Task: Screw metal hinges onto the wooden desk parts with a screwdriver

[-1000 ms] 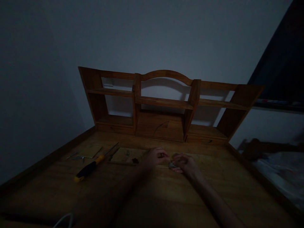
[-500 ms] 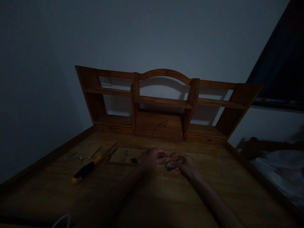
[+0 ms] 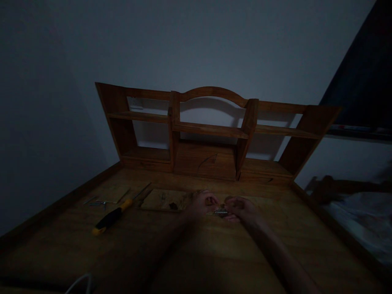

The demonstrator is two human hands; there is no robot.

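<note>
In the dim light, my left hand [image 3: 202, 203] is closed in a pinch over the right part of a flat wooden board [image 3: 157, 201]. Whatever its fingertips hold is too dark to make out. Close beside it, my right hand [image 3: 243, 210] has its fingers closed on a small metal piece [image 3: 221, 212], which shows as a pale, shiny strip between the two hands. A dark brown scrap [image 3: 173, 206] lies on the board to the left of my hands. Further left rests a screwdriver [image 3: 114, 216] with a black and yellow handle, its shaft pointing away from me.
Several small metal parts [image 3: 99, 203] lie at the left by a thin flat piece [image 3: 114, 195]. A wooden shelf unit [image 3: 211, 128] stands along the desk's [image 3: 208, 253] back edge. A white cable [image 3: 80, 281] loops at the near left edge.
My right hand has shifted slightly, and the metal piece now shows as a narrow strip instead of a broader face. My left hand stays nearly in place. The view has moved a little.
</note>
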